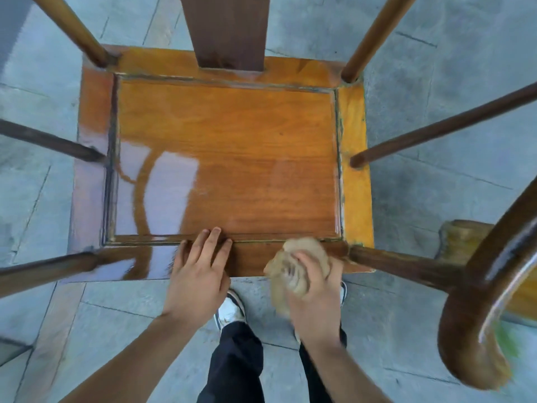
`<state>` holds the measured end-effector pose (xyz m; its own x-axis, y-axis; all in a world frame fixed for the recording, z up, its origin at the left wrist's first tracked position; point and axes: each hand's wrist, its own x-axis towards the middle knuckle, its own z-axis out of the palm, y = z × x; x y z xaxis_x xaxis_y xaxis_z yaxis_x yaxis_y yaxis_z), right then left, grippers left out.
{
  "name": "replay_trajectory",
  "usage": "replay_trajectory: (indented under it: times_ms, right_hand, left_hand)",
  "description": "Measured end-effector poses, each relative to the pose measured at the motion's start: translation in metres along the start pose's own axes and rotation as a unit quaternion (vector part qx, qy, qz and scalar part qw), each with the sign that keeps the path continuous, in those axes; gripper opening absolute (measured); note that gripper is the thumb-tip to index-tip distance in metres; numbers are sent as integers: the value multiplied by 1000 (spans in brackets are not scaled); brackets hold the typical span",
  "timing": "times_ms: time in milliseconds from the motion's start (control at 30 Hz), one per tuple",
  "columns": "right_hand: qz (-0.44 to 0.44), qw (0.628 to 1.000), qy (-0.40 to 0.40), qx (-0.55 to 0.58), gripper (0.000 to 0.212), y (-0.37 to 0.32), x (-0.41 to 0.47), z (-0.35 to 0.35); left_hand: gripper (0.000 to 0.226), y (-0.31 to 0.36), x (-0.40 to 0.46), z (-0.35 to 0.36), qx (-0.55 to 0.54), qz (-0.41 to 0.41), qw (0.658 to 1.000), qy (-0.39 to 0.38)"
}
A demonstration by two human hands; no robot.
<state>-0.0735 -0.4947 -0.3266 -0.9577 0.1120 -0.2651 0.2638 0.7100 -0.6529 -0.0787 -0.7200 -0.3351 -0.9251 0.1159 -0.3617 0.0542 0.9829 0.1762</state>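
My left hand [200, 271] lies flat on the seat [226, 158], at its near edge; my right hand [316, 298] grips a blurred, half-hidden cloth [305, 250].

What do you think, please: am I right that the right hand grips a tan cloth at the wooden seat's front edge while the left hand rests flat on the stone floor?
No: the head view shows the left hand resting flat on the wooden seat's front edge, not the stone floor. The right hand grips the tan cloth.
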Motion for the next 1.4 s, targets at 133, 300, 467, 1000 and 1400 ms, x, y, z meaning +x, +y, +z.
replay_trajectory:
  times_ms: [133, 300, 467, 1000, 1400]
  right_hand:
    - [1, 982, 82, -171, 53, 4, 78, -5]
    - [18, 973, 160, -163, 46, -23, 119, 28]
    - [-278, 937, -57, -202, 51, -118, 37, 144]
    - [-326, 912, -79, -235, 39, -196, 23, 223]
    - [-7, 939, -217, -267, 49, -78, 23, 47]
  left_hand:
    - [53, -27, -11, 3, -20, -32, 999, 25]
    - [49, -56, -20, 9, -56, -70, 994, 68]
    - [41, -91, -33, 16, -101, -140, 975, 137]
    - [19, -129, -98, 31, -301, -377, 842, 241]
    - [50, -55, -82, -23, -391, -337, 850, 109]
